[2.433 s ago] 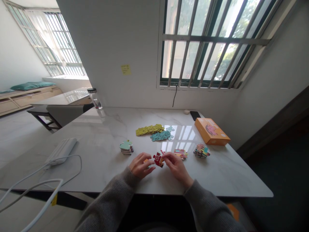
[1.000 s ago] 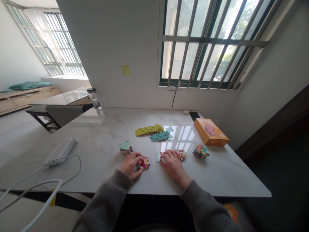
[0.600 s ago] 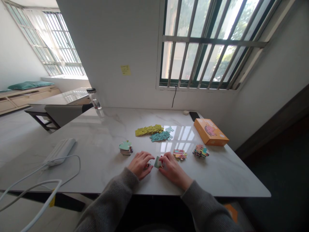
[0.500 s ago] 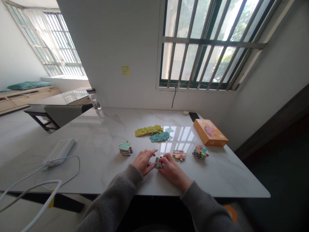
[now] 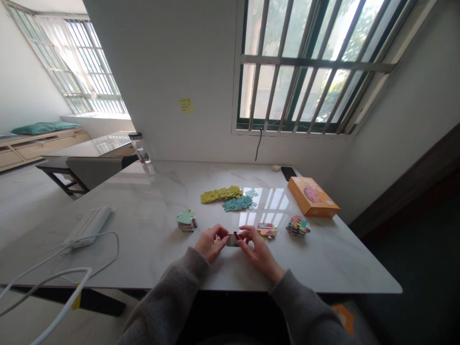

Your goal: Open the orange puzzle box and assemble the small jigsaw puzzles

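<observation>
My left hand (image 5: pixel 211 243) and my right hand (image 5: pixel 256 247) meet near the table's front edge. Between their fingertips is a small grey-green puzzle piece (image 5: pixel 232 240), pinched from both sides. A dark red bit shows at its right end by my right fingers; whether it is a separate piece I cannot tell. A colourful patch peeks out at my left fingers, mostly hidden. Just right of my right hand lies a low pile of pink and yellow puzzle pieces (image 5: pixel 266 231). Left of my left hand stands a stack of puzzle pieces (image 5: pixel 186 220) with a green one on top.
Yellow puzzle pieces (image 5: pixel 221 194) and teal puzzle pieces (image 5: pixel 237 203) lie behind my hands. Another mixed stack of pieces (image 5: pixel 298 225) is at the right, near an orange box (image 5: pixel 312 196) and a black phone (image 5: pixel 288 173). At the left are a power strip (image 5: pixel 89 225) with white cables and a bottle (image 5: pixel 141 148).
My left hand has closed from spread fingers onto the left side of the grey-green piece. My right hand keeps its grip, and the piece has turned to lie more level.
</observation>
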Demonstrator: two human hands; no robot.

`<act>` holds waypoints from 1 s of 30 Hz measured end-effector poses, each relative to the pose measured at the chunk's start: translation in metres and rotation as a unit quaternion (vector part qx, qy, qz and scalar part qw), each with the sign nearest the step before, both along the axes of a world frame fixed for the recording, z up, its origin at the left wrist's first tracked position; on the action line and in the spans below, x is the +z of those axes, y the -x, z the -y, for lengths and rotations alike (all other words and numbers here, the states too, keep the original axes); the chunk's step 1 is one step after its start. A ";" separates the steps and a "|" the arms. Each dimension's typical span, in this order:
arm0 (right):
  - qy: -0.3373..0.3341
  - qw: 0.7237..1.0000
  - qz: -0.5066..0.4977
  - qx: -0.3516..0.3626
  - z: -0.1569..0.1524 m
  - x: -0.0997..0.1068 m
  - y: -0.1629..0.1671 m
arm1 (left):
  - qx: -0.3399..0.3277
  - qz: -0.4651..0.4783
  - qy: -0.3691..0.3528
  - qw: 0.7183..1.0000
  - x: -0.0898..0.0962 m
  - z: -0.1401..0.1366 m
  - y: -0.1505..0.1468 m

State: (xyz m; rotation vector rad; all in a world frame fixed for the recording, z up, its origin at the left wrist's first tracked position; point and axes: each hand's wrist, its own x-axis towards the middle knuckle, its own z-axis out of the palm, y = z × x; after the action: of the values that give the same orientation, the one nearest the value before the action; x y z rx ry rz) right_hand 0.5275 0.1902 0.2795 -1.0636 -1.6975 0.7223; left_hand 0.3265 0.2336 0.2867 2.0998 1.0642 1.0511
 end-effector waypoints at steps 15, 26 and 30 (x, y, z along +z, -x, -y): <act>0.071 0.994 -0.082 0.025 -0.011 -0.005 0.025 | -0.086 -0.087 -0.181 0.976 0.002 0.007 0.039; 0.084 0.994 -0.055 0.048 -0.039 0.000 0.057 | 0.000 -0.116 -0.166 0.979 -0.033 -0.009 0.072; -0.005 0.986 0.162 -0.033 -0.034 -0.002 0.057 | 0.012 -0.131 -0.158 0.979 -0.044 -0.012 0.076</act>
State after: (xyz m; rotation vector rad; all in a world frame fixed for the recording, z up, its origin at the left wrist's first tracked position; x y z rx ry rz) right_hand 0.4707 0.2240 0.2771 -1.2778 -1.9263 0.5168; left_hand 0.2500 0.2460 0.2425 2.5420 1.1035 1.0298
